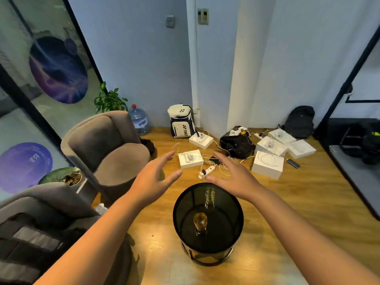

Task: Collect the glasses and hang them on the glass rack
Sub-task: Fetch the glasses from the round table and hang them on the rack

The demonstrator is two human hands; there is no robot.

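Both hands empty: left hand (153, 182) and right hand (236, 177) spread wide above the round table's (181, 214) far edge, apparently poised to collect. Amber glass (200, 221) stands centre; clear glass (209, 195) near far edge.

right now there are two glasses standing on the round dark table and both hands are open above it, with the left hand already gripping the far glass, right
Not quite. The head view shows the left hand gripping nothing: it hovers open, like the right hand. The far glass and the near glass both stand untouched on the round dark table.
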